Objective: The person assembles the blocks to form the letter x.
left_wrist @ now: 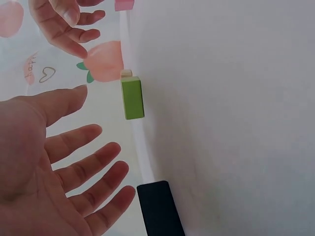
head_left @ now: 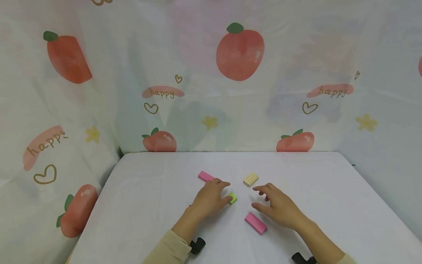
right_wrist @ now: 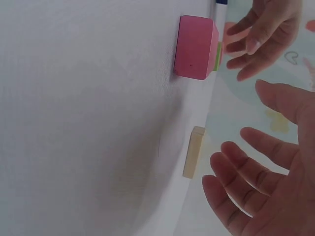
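My left hand (head_left: pixel 211 198) hovers over the table with its fingers spread and nothing in its grasp. Its thumb overlaps a small green block (head_left: pixel 233 198) in the head view; the left wrist view shows the green block (left_wrist: pixel 132 100) apart from the fingers. To the right, my right hand (head_left: pixel 280 207) is also empty, fingers loosely bent. Its fingertips are near a cream, grooved block (head_left: pixel 251 179). A pink block (head_left: pixel 255 223) lies below the right thumb, on the near side. Beyond the left fingers sits another pink block (head_left: pixel 205 176), partly covered by that hand.
A dark block (left_wrist: pixel 160 209) stands beside the left fingers in the left wrist view, mostly hidden by the arm from the head. White cloth covers the table (head_left: pixel 132 205). A fruit-printed curtain (head_left: pixel 197 55) rises behind it. Black straps (head_left: pixel 197 246) are on the wrists.
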`<state>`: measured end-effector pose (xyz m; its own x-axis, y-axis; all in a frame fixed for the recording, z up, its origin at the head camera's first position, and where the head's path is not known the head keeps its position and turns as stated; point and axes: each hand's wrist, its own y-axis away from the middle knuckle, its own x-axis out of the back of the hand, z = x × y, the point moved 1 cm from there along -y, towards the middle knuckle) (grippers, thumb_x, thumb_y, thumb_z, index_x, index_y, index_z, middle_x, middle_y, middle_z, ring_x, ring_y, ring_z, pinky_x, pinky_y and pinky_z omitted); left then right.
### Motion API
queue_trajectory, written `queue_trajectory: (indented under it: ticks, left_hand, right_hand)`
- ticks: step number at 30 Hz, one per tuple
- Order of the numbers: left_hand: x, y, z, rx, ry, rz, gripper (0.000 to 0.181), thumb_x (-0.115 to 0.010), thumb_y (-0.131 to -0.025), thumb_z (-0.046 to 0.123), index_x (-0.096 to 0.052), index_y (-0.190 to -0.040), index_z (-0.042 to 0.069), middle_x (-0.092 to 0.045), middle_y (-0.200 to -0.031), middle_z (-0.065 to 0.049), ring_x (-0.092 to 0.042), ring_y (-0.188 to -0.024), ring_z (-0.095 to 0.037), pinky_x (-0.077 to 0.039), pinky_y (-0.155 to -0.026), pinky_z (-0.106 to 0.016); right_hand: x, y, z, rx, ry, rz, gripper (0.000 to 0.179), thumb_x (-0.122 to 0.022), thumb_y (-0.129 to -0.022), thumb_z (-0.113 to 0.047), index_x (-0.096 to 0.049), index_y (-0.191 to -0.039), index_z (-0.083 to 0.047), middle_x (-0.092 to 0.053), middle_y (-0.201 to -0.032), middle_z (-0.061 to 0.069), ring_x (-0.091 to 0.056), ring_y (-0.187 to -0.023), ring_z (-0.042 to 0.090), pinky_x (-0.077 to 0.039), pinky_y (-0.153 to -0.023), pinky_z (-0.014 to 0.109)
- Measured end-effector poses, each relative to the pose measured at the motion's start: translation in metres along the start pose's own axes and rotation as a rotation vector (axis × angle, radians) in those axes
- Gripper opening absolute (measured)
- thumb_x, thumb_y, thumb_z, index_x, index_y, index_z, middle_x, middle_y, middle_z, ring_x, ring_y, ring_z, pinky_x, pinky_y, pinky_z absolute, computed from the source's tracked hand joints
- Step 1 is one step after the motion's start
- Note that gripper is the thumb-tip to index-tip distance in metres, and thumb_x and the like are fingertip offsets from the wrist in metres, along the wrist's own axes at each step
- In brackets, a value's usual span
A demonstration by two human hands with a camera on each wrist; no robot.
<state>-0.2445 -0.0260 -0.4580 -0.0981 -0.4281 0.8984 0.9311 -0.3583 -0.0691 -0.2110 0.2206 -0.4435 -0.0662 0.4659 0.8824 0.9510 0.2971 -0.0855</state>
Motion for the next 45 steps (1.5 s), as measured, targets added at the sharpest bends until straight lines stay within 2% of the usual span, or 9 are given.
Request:
queue_trajectory:
  ticks: [15,25,33,45]
  left_hand:
    - [-0.013,-0.004,0.007,0.002,0.065,-0.006,0.045,-0.072,-0.098,0.035,-0.065,-0.139,0.019,-0.064,-0.135,-0.005,-0.063,-0.125,-0.024,-0.053,-0.104,-0.042]
    - [-0.026,-0.006,0.010,0.032,0.069,0.009,0.040,-0.071,-0.099,0.029,-0.066,-0.138,0.017,-0.065,-0.131,-0.005,-0.064,-0.115,-0.023,-0.055,-0.097,-0.038]
    - [-0.032,-0.004,0.013,0.043,0.099,0.047,0.033,-0.071,-0.098,0.020,-0.070,-0.130,0.012,-0.067,-0.117,-0.006,-0.063,-0.098,-0.019,-0.052,-0.080,-0.030]
    - [-0.038,0.000,0.018,0.107,0.134,0.073,0.030,-0.069,-0.099,0.018,-0.071,-0.129,0.013,-0.065,-0.113,-0.002,-0.057,-0.096,-0.014,-0.051,-0.077,-0.026]
  right_hand:
    - [-0.003,0.011,-0.007,0.025,-0.032,-0.040,0.047,-0.080,-0.090,-0.041,-0.067,-0.128,-0.017,-0.062,-0.105,-0.005,-0.056,-0.087,0.007,-0.045,-0.070,0.024]
    - [-0.007,0.017,-0.009,0.038,-0.052,-0.076,0.043,-0.081,-0.088,-0.037,-0.068,-0.124,-0.017,-0.061,-0.103,-0.006,-0.052,-0.080,0.002,-0.043,-0.067,0.023]
    - [-0.011,0.020,-0.008,0.059,-0.058,-0.113,0.045,-0.083,-0.086,-0.038,-0.068,-0.122,-0.017,-0.060,-0.099,-0.007,-0.048,-0.075,-0.001,-0.042,-0.065,0.022]
    - [-0.017,0.024,-0.007,0.031,-0.059,-0.144,0.042,-0.085,-0.083,-0.038,-0.068,-0.116,-0.018,-0.058,-0.091,-0.009,-0.046,-0.068,-0.001,-0.041,-0.063,0.021]
